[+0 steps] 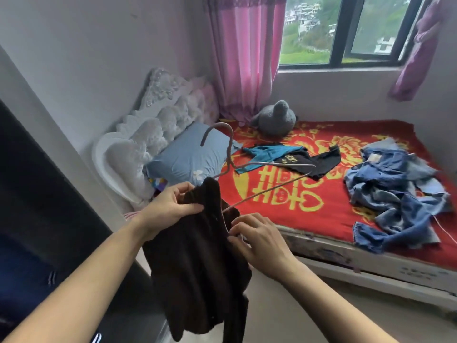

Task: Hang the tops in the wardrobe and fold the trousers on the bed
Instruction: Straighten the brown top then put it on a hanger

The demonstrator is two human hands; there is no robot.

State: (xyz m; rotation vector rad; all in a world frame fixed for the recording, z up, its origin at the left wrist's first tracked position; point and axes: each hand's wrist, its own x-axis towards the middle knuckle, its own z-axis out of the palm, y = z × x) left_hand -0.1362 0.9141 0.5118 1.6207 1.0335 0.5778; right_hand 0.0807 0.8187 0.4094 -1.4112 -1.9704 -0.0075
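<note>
**Dark top half on its hanger, held over the edge of the bed**

Just below the middle of the frame, both hands hold a dark brown top. The left hand grips its upper edge, fingers curled over the bunched cloth and thumb laid across the front. The right hand, slightly lower and to the right, has bent fingers pinching the cloth where the wire goes in.

The top hangs lengthwise from the hands towards the bottom of the frame, its long axis close to upright.

The wire hanger has one end inside the top. Its long axis runs from the hands up and to the right, and the bare far end points out over the bed. The hook stands above the left hand and curls over towards the left.

The bed fills the right half, under a red and yellow blanket. A heap of jeans lies on the blanket at the right. Black and teal tops lie crumpled near the middle, behind the hanger.

A blue pillow rests against the white padded headboard at centre left. A grey soft toy sits in the far corner below the pink curtain and the window.
</note>
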